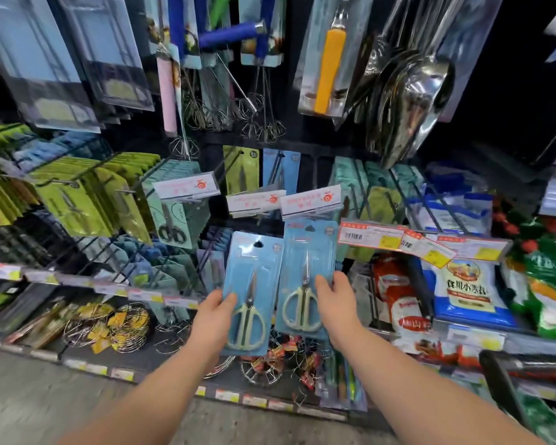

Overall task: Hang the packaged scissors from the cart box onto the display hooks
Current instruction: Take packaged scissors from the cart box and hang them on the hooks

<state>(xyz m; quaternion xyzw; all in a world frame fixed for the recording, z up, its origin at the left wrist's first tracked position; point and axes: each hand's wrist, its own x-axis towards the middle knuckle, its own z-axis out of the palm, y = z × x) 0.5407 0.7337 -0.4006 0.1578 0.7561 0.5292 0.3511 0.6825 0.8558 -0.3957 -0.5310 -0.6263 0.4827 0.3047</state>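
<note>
I hold two blue blister packs of cream-handled scissors upright in front of the display. My left hand (214, 317) grips the lower left edge of the left pack (254, 284). My right hand (336, 303) grips the right edge of the right pack (308, 268), whose top sits just under a white price tag (312, 200) at a hook's tip. Behind the tags, two long hooks each carry a single pack, a green one (241, 170) and a blue one (281, 170). The cart box is out of view.
Full hooks of green and teal scissor packs (87, 200) hang at left. Whisks and ladles (408, 101) hang above. Wire racks (126, 326) lie on the bottom shelf. Flour bags (469, 290) fill the shelves at right. A dark cart edge (507, 387) sits at lower right.
</note>
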